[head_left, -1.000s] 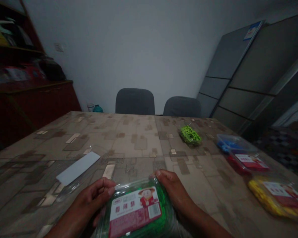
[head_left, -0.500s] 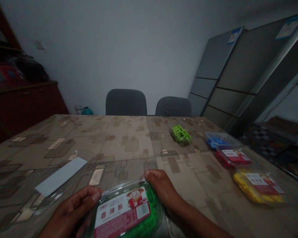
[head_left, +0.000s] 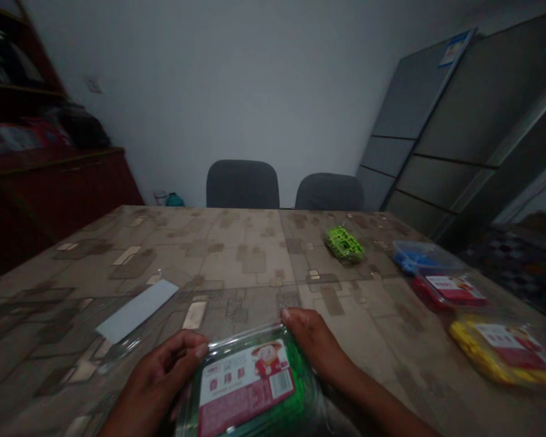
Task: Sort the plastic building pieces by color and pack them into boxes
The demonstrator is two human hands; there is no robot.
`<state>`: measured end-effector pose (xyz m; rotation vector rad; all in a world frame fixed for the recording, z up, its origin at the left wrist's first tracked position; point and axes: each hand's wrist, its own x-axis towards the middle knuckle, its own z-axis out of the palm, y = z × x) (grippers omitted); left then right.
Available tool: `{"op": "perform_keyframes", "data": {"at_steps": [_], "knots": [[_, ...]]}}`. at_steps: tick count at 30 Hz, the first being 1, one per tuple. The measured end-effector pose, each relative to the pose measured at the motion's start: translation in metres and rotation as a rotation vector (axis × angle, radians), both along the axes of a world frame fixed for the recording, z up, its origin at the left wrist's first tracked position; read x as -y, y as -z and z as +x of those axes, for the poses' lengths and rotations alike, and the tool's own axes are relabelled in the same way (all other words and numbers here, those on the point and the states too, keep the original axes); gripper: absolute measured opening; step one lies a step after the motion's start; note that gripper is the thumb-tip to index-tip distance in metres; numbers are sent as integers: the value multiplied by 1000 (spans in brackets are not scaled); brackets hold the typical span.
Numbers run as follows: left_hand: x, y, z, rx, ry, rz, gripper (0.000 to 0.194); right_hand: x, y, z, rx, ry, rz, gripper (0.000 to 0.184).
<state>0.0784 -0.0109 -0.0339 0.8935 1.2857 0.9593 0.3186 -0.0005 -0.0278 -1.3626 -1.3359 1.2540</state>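
Wood shelf (head_left: 13, 91): far L corner; books & bags on it, too dark to tell more.
Red-brown cabinet (head_left: 50, 200): under & beside the shelf, L of the table; a dark bag on top.
Clear cup (head_left: 160, 198): on the floor or a low spot by the wall, can't tell which; teal bottle (head_left: 175, 200) just beside it.
Table (head_left: 236, 261): wide, w/ a brown patchy pattern; runs across most of the view.
Grey strip (head_left: 136, 311): flat on the table, L of the hands; lies on a clear plastic sheet (head_left: 122, 347).
L hand (head_left: 157, 379): fingers curled, pressed on the pack's L edge; holding on.
Green pack (head_left: 250, 388): clear box of green bits w/ a red & white label; sits between both hands, at the near table edge; tilted a bit.
R hand (head_left: 312, 343): fingertips on the pack's top R corner; holding on too.
Grey chairs (head_left: 242, 185): two, side by side, at the far table edge.
Green toy bit (head_left: 344, 245): alone on the table, well apart from the hands.
Blue box (head_left: 418, 258): clear lid; far R.
Red box (head_left: 446, 291): touching the blue box; has a label.
Yellow box (head_left: 495, 352): just beside the red box, nearest on the R.
Grey steel cabinets (head_left: 418, 121): along the R wall.
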Motion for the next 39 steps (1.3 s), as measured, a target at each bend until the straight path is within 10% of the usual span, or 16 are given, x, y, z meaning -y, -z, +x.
{"op": "perform_keyframes", "data": {"at_steps": [22, 39], "knots": [[0, 2, 3, 68, 12, 121, 35, 7, -17, 3, -30, 30, -113, 62], [5, 11, 0, 113, 77, 144, 32, 5, 5, 3, -19, -5, -62, 55]]}}
